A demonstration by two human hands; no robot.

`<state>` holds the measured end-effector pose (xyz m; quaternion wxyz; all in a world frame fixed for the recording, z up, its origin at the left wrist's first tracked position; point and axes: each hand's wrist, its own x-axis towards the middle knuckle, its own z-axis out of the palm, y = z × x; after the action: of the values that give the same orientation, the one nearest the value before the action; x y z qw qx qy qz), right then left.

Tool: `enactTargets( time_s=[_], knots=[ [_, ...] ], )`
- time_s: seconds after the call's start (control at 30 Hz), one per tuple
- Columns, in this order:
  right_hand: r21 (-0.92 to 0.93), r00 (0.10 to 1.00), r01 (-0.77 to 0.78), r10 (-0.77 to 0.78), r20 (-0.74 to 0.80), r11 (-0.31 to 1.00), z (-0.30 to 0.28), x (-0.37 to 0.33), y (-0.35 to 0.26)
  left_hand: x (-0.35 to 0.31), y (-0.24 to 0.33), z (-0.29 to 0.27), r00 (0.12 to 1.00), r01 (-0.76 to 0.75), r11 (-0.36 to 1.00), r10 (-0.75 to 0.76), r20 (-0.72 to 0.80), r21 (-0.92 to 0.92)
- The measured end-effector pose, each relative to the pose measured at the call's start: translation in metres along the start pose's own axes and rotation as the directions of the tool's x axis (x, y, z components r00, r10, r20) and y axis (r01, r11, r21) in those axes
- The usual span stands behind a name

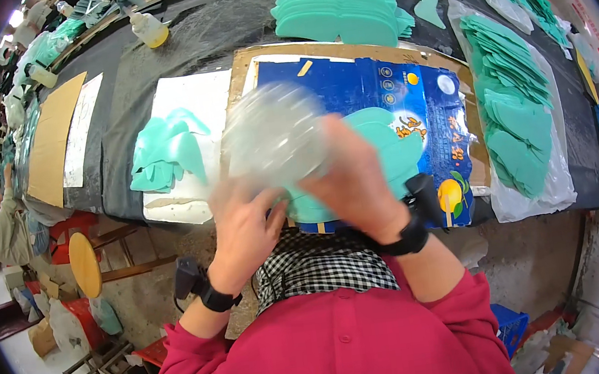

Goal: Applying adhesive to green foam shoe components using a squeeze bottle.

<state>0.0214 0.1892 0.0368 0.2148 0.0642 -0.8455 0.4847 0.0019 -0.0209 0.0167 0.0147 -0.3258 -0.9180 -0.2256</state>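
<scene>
Pale translucent object point(275, 132) over the left edge of the blue printed sheet point(342, 75), between both hands.
Object blurred; long axis cannot be determined. It lies left of the right hand point(354, 179) and ahead of the left hand point(245, 219); the right appears nearer, seemingly grasping its right side. The left, beside the sheet's near-left corner, has bent fingers at the object's near edge; grip or mere contact cannot be told. Right wrist above green pieces point(400, 149) on the sheet.
</scene>
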Motion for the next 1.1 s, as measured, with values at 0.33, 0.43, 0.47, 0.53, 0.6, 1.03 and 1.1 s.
enactTargets(
  time_s=[0.33, 0.43, 0.47, 0.53, 0.6, 1.03, 1.1],
  knots=[
    [0.075, 0.89, -0.339, 0.345, -0.298, 0.938, -0.093, -0.017, 0.049, -0.039, -0.023, -0.016, 0.976, 0.209, 0.977, -0.211, -0.057, -0.038],
    [0.041, 0.931, -0.289, 0.291, -0.22, 0.956, -0.054, -0.03, 0.029, -0.04, -0.031, -0.019, 0.947, 0.3, 0.948, -0.309, -0.086, -0.104],
    [0.032, 0.96, -0.198, 0.201, -0.193, 0.98, -0.034, -0.029, 0.016, -0.037, -0.032, -0.02, 0.946, 0.304, 0.947, -0.313, -0.084, -0.103],
    [-0.037, 0.997, -0.065, 0.066, 0.034, 0.997, -0.003, -0.027, -0.005, -0.037, -0.038, -0.022, 0.951, 0.266, 0.95, -0.286, -0.116, -0.165],
    [-0.084, 0.99, 0.117, -0.11, 0.086, 0.99, 0.023, -0.014, -0.028, -0.045, -0.047, -0.021, 0.952, 0.245, 0.956, -0.268, -0.145, -0.16],
    [-0.04, 0.971, 0.081, -0.07, 0.227, 0.996, 0.05, 0.004, -0.031, -0.06, -0.049, -0.03, 0.934, 0.303, 0.887, -0.35, -0.078, -0.35],
    [-0.054, 0.986, -0.004, 0.013, 0.163, 0.999, 0.02, 0.01, -0.015, -0.063, -0.048, -0.035, 0.922, 0.363, 0.908, -0.382, -0.059, -0.208]
  ],
)
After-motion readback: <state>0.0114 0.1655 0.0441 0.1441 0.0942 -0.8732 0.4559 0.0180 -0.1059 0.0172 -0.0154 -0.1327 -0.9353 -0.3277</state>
